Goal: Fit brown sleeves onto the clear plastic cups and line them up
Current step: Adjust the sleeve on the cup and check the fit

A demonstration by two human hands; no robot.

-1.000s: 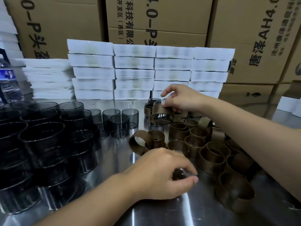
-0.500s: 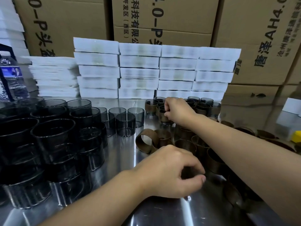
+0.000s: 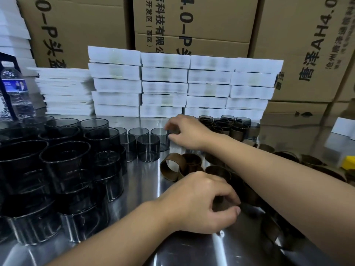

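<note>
Smoky clear cups stand in short rows at centre left, with bigger stacks at the left. Loose brown sleeves lie in a heap at centre right. Sleeved cups are grouped at the back right. My right hand reaches across to the rightmost clear cup; its fingers and thumb are curved and apart at that cup's right wall, blurred. My left hand, nearer to me, pinches a brown sleeve between thumb and fingers; most of that sleeve is hidden.
The steel table is shiny. Stacks of white boxes line its back edge, with cardboard cartons behind them. A water bottle stands at the far left, and a yellow object at the right edge.
My right hand set the sleeved cup among the group at the back, let go, and moved left to the clear cups. My left hand stayed in place.
</note>
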